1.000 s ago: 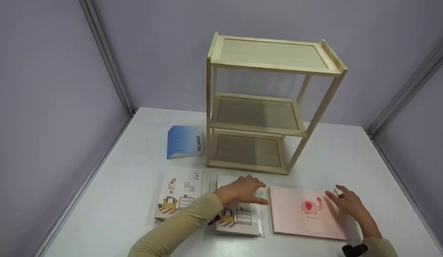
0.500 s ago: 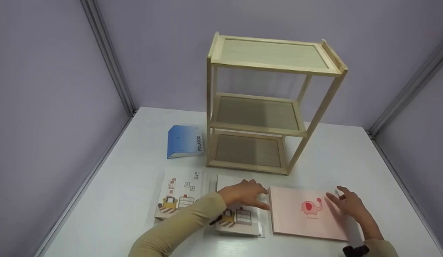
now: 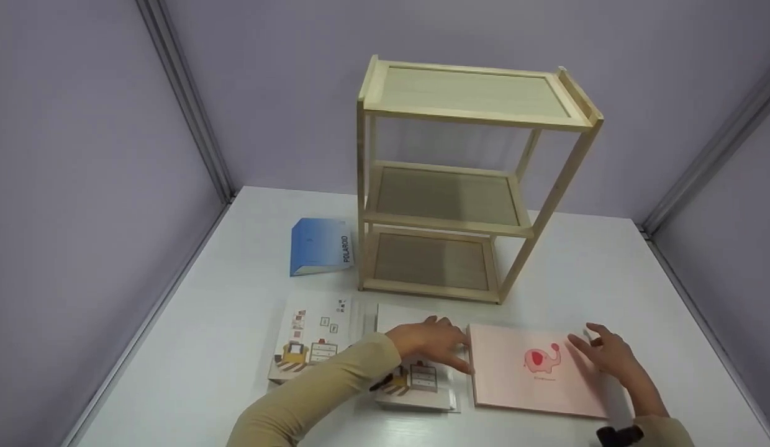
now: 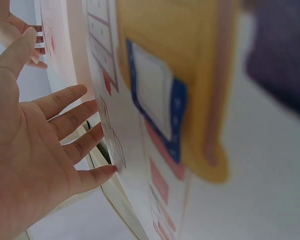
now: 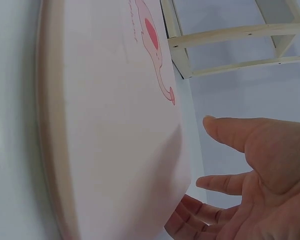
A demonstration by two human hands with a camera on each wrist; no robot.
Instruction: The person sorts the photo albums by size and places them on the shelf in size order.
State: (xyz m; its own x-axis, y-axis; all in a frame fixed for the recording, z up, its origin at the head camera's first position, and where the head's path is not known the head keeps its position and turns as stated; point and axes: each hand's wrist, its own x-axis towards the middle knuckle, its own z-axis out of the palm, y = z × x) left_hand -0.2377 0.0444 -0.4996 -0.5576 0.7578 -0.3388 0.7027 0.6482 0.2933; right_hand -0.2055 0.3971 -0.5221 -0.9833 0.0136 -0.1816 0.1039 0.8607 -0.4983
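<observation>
Lilac walls (image 3: pixel 285 112) enclosed a white table (image 3: pixel 223 310), where the pink book (image 3: pixel 515 385) lay in front of the rack (image 3: pixel 447 195) — left hand (image 3: pixel 434 343) unclenched, fingers spread, at the book's left edge; right hand (image 3: pixel 608 357), relaxed, near its right.

The shelf (image 3: pixel 447 196) stands on the table (image 3: pixel 202 347) behind three books (image 3: pixel 422 379); another book (image 3: pixel 318 245) lies left of the shelf.

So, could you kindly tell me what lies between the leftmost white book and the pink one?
In the head view, a second white book lies there, beside the pink book, with the left hand partly over it.
</observation>
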